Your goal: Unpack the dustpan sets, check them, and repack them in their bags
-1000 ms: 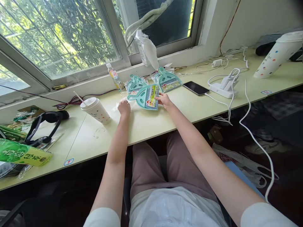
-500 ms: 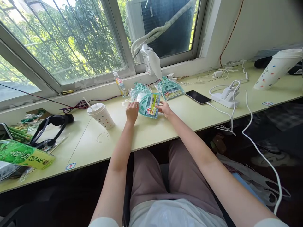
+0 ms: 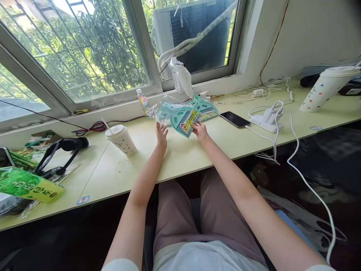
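Observation:
My right hand [image 3: 200, 131] grips the label end of a small teal dustpan-and-brush set [image 3: 182, 119], which is tilted above the table with its handle pointing left. A yellow printed label and blue-grey bristles show on its face. Just left of it, my left hand [image 3: 161, 134] is raised with its fingers apart, holding nothing. Whether its fingertips touch the clear wrapping near the handle I cannot tell. Behind the held set lies another teal dustpan set [image 3: 207, 108], partly covered by it. Crumpled clear plastic packaging [image 3: 154, 110] sits at the back left of the held set.
To the left stand a white cup with a straw [image 3: 122, 141], headphones [image 3: 62, 154] and a green tea bottle [image 3: 31, 184]. A phone [image 3: 235, 119], a white power strip [image 3: 266, 119] and cables lie to the right. A small drink bottle [image 3: 143, 101] stands by the window ledge.
My left hand has let go of the dustpan set's left side and opened. The set, still in my right hand, has turned and moved slightly back, over the packages behind.

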Action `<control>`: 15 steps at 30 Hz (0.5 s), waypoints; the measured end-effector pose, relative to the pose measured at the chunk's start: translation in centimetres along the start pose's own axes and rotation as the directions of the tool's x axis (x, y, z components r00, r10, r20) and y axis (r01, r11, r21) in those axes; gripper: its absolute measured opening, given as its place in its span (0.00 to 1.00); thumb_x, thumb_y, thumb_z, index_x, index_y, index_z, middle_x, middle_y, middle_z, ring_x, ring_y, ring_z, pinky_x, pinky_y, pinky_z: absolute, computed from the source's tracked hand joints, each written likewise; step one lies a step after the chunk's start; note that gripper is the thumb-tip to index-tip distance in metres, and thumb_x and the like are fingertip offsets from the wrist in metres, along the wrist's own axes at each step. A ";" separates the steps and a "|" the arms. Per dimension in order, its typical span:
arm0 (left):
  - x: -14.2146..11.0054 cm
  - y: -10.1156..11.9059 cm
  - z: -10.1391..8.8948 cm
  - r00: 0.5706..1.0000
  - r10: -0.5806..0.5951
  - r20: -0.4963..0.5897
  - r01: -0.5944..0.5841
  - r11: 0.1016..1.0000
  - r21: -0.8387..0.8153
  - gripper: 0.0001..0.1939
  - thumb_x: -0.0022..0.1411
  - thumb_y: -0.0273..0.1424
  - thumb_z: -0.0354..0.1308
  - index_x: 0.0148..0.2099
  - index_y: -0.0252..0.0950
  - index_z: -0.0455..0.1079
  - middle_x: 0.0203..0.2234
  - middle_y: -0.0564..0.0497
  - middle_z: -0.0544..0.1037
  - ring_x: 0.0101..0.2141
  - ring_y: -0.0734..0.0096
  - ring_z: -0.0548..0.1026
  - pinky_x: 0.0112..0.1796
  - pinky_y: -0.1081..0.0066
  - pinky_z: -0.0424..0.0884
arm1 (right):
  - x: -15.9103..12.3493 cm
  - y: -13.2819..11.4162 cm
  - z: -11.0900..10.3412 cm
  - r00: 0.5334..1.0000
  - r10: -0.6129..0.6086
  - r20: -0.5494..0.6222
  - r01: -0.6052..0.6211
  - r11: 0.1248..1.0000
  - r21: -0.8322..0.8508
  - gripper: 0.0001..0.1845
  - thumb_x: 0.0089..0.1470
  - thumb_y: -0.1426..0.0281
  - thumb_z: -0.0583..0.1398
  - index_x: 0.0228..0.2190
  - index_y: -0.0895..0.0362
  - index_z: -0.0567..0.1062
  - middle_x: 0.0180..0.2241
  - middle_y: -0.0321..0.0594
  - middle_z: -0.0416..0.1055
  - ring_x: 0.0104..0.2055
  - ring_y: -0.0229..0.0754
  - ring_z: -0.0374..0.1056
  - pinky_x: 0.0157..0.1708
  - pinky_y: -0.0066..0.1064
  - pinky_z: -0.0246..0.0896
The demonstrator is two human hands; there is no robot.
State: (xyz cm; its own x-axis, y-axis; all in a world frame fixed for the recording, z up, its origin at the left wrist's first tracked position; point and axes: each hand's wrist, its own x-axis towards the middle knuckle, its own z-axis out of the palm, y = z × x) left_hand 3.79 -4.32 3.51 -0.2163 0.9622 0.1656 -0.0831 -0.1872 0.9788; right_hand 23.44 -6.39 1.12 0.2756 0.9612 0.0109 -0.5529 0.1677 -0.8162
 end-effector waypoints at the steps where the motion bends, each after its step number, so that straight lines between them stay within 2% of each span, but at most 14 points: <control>1: 0.3 -0.4 0.1 0.996 -0.020 0.084 0.027 0.996 -0.080 0.29 0.73 0.49 0.41 0.71 0.46 0.54 0.64 0.42 0.68 0.60 0.65 0.72 0.56 0.64 0.71 | -0.1 0.1 0.1 1.000 -0.002 0.018 0.002 1.000 -0.022 0.13 0.51 0.80 0.64 0.37 0.54 0.71 0.33 0.36 0.79 0.38 0.41 0.78 0.48 0.39 0.77; 3: 0.5 -1.1 0.4 0.982 -0.035 0.183 0.064 0.986 -0.155 0.28 0.70 0.49 0.49 0.67 0.44 0.61 0.59 0.45 0.74 0.56 0.63 0.76 0.55 0.63 0.73 | -0.2 0.2 0.4 0.999 -0.014 0.051 0.018 0.997 -0.070 0.14 0.51 0.80 0.65 0.37 0.54 0.71 0.33 0.36 0.79 0.37 0.41 0.78 0.47 0.39 0.78; 5: 0.2 -1.9 0.6 0.948 -0.115 0.295 0.161 0.978 -0.135 0.28 0.66 0.47 0.57 0.63 0.40 0.65 0.53 0.43 0.78 0.52 0.60 0.78 0.54 0.60 0.75 | -0.3 0.4 0.6 0.997 -0.049 0.054 0.054 0.993 -0.105 0.14 0.51 0.80 0.64 0.38 0.54 0.71 0.34 0.35 0.79 0.36 0.39 0.77 0.46 0.39 0.78; 6: 0.0 -2.2 0.8 0.914 -0.170 0.369 0.222 0.970 -0.102 0.29 0.64 0.46 0.60 0.62 0.38 0.66 0.51 0.42 0.79 0.50 0.59 0.79 0.53 0.59 0.75 | -0.3 0.5 0.7 0.997 -0.072 0.036 0.075 0.991 -0.113 0.14 0.52 0.80 0.64 0.38 0.54 0.70 0.33 0.35 0.79 0.36 0.38 0.77 0.46 0.39 0.78; 9: -0.9 -2.9 1.3 0.757 -0.255 0.602 0.330 0.944 -0.015 0.31 0.61 0.47 0.64 0.60 0.36 0.68 0.52 0.39 0.79 0.49 0.55 0.80 0.54 0.54 0.75 | 0.0 0.4 0.7 0.992 -0.111 -0.067 0.104 0.990 -0.099 0.14 0.53 0.81 0.63 0.39 0.54 0.69 0.33 0.34 0.78 0.37 0.38 0.76 0.47 0.39 0.77; 10: -1.0 -2.9 1.4 0.718 -0.249 0.650 0.338 0.941 -0.012 0.31 0.60 0.48 0.64 0.60 0.36 0.68 0.54 0.38 0.78 0.51 0.54 0.79 0.54 0.52 0.74 | 0.1 0.3 0.7 0.989 -0.108 -0.097 0.099 0.991 -0.088 0.14 0.53 0.81 0.62 0.38 0.55 0.69 0.34 0.35 0.78 0.37 0.38 0.76 0.47 0.39 0.77; 11: -1.1 -2.9 1.5 0.704 -0.236 0.670 0.339 0.941 -0.024 0.31 0.61 0.50 0.63 0.59 0.37 0.69 0.55 0.38 0.77 0.52 0.53 0.78 0.55 0.51 0.74 | 0.1 0.2 0.6 0.988 -0.099 -0.115 0.090 0.993 -0.077 0.14 0.53 0.81 0.62 0.38 0.55 0.68 0.34 0.35 0.78 0.38 0.38 0.76 0.48 0.38 0.76; 12: -1.1 -2.8 1.5 0.711 -0.217 0.668 0.335 0.941 -0.051 0.30 0.62 0.51 0.62 0.59 0.37 0.70 0.56 0.38 0.77 0.55 0.52 0.77 0.56 0.51 0.73 | 0.1 0.1 0.5 0.989 -0.089 -0.117 0.081 0.994 -0.072 0.13 0.53 0.81 0.62 0.38 0.55 0.68 0.34 0.36 0.78 0.38 0.38 0.76 0.48 0.38 0.76; 15: -0.7 -2.4 1.3 0.796 -0.160 0.583 0.311 0.936 -0.167 0.27 0.66 0.51 0.57 0.59 0.39 0.71 0.58 0.41 0.76 0.60 0.53 0.73 0.59 0.52 0.70 | -0.1 -0.1 0.6 0.997 -0.061 -0.052 0.057 0.994 -0.089 0.13 0.52 0.81 0.63 0.38 0.55 0.69 0.34 0.36 0.78 0.38 0.39 0.76 0.47 0.39 0.77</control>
State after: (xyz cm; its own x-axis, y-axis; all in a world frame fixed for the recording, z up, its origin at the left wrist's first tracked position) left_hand 5.40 -4.32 1.17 0.4082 0.9117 0.0455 -0.3076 0.0905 0.9472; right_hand 22.98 -6.36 1.51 0.3495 0.9364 0.0309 -0.4646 0.2018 -0.8622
